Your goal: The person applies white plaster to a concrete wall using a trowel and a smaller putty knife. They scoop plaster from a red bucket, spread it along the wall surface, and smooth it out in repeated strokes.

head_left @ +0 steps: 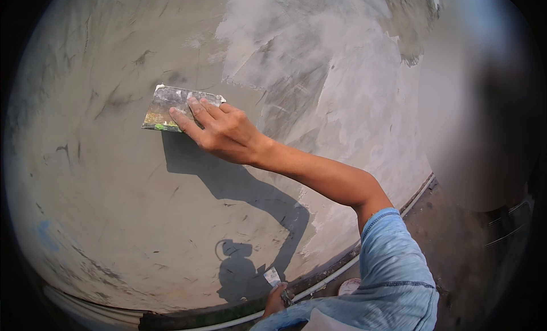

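My right hand (pixel 219 129) is stretched out to the wall (pixel 142 217), its fingers laid over a wide flat plaster spreader (pixel 166 107). The spreader is stained grey and rusty brown, with white filler at its upper corners and a green spot on its lower edge. It lies on or very close to the grey skim coat. Low down near my body, my left hand (pixel 276 301) is closed on a small putty knife (pixel 272 277), its pale, smeared blade pointing up. That knife's handle is mostly hidden in the hand.
Whiter filler (pixel 364 97) covers the wall's right part, beside darker grey patches. A pale pipe (pixel 336 274) runs along the wall's foot. A round container (pixel 348 286) shows partly behind my blue sleeve (pixel 393 245). Brown ground (pixel 450 245) lies at right, below a blurred area.
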{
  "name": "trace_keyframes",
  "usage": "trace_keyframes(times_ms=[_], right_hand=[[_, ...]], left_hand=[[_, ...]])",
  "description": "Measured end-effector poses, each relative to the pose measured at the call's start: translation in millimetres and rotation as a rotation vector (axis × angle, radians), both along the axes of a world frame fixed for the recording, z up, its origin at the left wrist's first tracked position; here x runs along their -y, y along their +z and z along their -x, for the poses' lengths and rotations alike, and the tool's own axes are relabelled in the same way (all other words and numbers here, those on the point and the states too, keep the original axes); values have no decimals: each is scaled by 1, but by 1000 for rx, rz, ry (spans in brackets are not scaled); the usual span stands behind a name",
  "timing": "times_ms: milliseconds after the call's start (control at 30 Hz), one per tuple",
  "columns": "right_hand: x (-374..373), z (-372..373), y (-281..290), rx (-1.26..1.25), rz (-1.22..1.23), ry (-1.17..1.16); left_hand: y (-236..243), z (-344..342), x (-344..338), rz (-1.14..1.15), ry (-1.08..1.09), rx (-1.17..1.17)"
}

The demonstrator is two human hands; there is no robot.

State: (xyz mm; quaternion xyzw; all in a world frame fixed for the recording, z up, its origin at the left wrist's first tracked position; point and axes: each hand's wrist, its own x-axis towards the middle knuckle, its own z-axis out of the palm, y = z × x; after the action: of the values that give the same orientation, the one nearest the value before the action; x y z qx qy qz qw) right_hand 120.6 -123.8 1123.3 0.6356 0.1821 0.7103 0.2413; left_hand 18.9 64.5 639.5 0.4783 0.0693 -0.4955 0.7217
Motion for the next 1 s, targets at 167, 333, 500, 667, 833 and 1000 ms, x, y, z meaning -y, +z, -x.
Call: trace_keyframes(times_ms=[167, 333, 500, 667, 833, 1000], right_hand=[[28, 42, 34, 142, -269, 210], [44, -7, 31, 238, -336, -30], [-10, -21, -53, -97, -156, -39], [1, 46, -60, -237, -210, 184], [69, 79, 11, 261, -864, 191], [77, 28, 26, 438, -794, 166]], left_hand=[[-3, -10, -24, -46, 12, 1], [-1, -5, -32, -57, 21, -5], [-11, -12, -37, -7, -31, -3], [1, -14, -43, -20, 16, 14], [0, -16, -42, -18, -15, -30], [-4, -28, -51, -11, -2, 21]])
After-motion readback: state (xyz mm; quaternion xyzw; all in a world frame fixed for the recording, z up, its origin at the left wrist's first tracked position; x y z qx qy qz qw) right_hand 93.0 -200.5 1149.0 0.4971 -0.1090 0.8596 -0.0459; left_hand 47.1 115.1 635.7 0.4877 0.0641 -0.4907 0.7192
